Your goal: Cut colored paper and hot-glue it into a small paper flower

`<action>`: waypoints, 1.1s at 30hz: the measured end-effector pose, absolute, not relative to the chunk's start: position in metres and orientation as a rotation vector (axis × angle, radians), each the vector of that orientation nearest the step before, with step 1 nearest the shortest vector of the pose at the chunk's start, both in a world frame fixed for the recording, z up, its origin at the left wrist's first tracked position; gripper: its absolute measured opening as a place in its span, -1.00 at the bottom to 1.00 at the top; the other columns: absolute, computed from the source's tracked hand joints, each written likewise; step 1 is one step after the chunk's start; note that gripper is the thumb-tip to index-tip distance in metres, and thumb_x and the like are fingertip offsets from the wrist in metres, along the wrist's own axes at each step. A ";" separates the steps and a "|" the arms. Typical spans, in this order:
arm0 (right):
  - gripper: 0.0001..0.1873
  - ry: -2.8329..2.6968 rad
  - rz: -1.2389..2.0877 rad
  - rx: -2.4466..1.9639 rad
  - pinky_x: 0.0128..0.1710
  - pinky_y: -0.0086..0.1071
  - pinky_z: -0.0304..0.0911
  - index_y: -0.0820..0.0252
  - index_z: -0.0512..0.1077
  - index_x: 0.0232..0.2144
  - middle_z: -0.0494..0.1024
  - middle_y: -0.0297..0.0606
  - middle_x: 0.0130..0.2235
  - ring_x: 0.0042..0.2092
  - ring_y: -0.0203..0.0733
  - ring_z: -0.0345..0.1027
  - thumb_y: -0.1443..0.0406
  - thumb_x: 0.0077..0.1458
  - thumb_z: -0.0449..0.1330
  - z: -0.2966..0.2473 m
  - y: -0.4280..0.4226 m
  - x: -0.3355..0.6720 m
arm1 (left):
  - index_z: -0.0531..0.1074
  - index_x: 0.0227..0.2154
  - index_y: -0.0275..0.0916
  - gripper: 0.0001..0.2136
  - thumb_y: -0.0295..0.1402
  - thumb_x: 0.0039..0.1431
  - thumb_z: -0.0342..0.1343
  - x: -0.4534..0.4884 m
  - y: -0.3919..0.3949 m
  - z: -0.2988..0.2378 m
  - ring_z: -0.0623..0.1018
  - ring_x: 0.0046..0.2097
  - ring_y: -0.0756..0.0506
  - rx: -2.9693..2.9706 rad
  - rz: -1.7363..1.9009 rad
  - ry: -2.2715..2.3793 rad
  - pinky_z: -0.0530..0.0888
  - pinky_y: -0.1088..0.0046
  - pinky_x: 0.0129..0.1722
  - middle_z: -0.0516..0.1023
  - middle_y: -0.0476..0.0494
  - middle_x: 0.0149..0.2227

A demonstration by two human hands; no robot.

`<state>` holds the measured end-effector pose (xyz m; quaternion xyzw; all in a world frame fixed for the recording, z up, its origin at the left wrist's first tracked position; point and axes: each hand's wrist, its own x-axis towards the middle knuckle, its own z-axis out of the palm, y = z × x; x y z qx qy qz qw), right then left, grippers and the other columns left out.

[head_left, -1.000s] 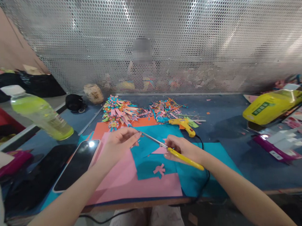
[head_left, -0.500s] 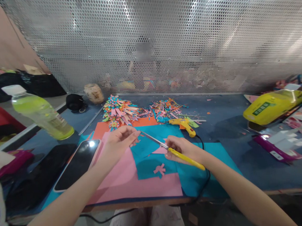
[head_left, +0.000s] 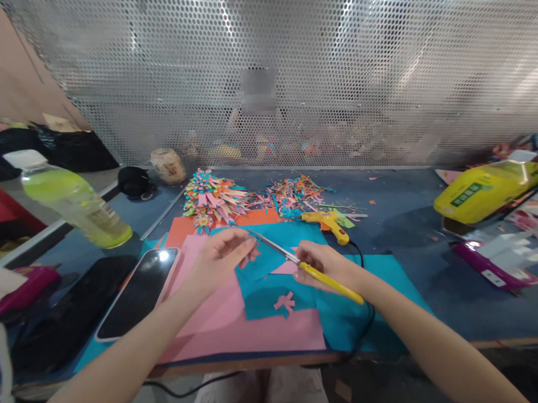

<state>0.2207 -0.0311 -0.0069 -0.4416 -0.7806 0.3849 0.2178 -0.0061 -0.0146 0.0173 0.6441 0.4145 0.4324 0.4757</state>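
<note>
My right hand (head_left: 326, 264) is wrapped round the yellow handles of a pair of scissors (head_left: 298, 262); the blades point up and left towards my left hand. My left hand (head_left: 220, 254) pinches a small pink paper piece (head_left: 250, 254) right at the blade tips. Both hands hover over a pink sheet (head_left: 239, 333) and teal sheets (head_left: 345, 317) on the blue table. A small pink cut-out (head_left: 284, 301) lies on the teal sheet below the scissors.
A phone (head_left: 139, 293) lies left of the sheets, a green drink bottle (head_left: 73, 201) further left. Finished paper flowers (head_left: 210, 198), paper scraps (head_left: 291, 196) and a yellow glue gun (head_left: 327, 222) sit behind. A yellow packet (head_left: 486, 189) lies at right. A perforated metal screen (head_left: 290, 76) closes the back.
The pinched pink piece and my left fingers have shifted slightly right and down against the scissor tips. My right hand has barely moved.
</note>
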 end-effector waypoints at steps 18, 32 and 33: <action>-0.61 -2.164 1.108 -1.240 -0.57 -0.50 0.00 0.17 0.16 -0.38 0.23 -0.42 -0.47 -0.49 -0.39 0.08 -0.01 -0.04 0.11 -0.002 -0.033 0.219 | 0.34 -0.60 -0.26 -0.82 -0.26 -0.08 0.14 -0.005 -0.018 0.023 0.34 -0.59 0.05 1.487 1.049 1.042 0.28 0.51 -0.59 0.38 0.00 -0.66; -0.59 -2.153 1.092 -1.261 -0.58 -0.50 -0.01 0.18 0.17 -0.39 0.23 -0.42 -0.48 -0.50 -0.39 0.08 -0.03 -0.06 0.12 -0.003 -0.033 0.219 | 0.37 -0.53 -0.28 -0.86 -0.31 -0.05 0.15 -0.010 -0.011 0.011 0.36 -0.59 0.05 1.452 1.129 0.958 0.27 0.51 -0.58 0.41 0.00 -0.64; -0.59 -2.151 1.095 -1.263 -0.58 -0.50 -0.01 0.17 0.17 -0.39 0.24 -0.42 -0.48 -0.50 -0.39 0.08 -0.03 -0.06 0.12 -0.003 -0.033 0.219 | 0.37 -0.52 -0.28 -0.86 -0.31 -0.04 0.15 -0.011 -0.010 0.010 0.36 -0.58 0.05 1.447 1.129 0.950 0.28 0.51 -0.58 0.42 0.00 -0.63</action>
